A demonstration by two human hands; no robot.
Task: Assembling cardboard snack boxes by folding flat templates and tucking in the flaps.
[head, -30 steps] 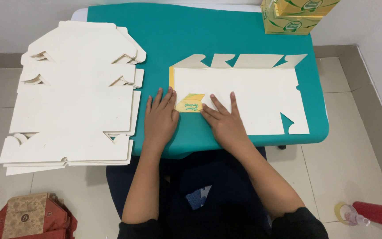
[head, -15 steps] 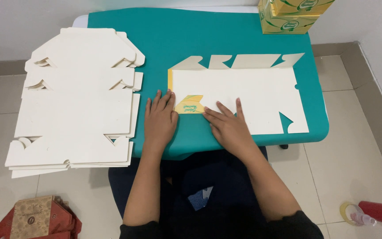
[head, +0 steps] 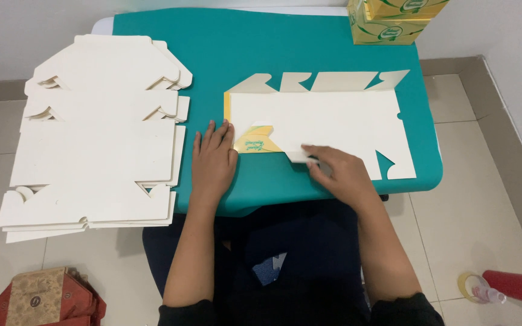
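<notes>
Two hands rest on the teal table [head: 309, 42]. Your left hand [head: 212, 158] lies flat, fingers spread, beside the yellow flap [head: 256, 140]. Your right hand [head: 341, 172] pinches the near edge of the box blank [head: 321, 118]. Stacked blanks [head: 92, 151] lie left.

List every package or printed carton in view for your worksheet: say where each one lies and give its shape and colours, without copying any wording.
Flat carton blank: table centre, under both hands, white inside, yellow edge.
Folded flap: near left hand, yellow-green printed triangle.
Right hand: on the blank's near edge.
Stack of blanks: left, off-white, notched.
Finished boxes: far right corner, yellow and green.
Patterned bag: floor, red-brown.
</notes>
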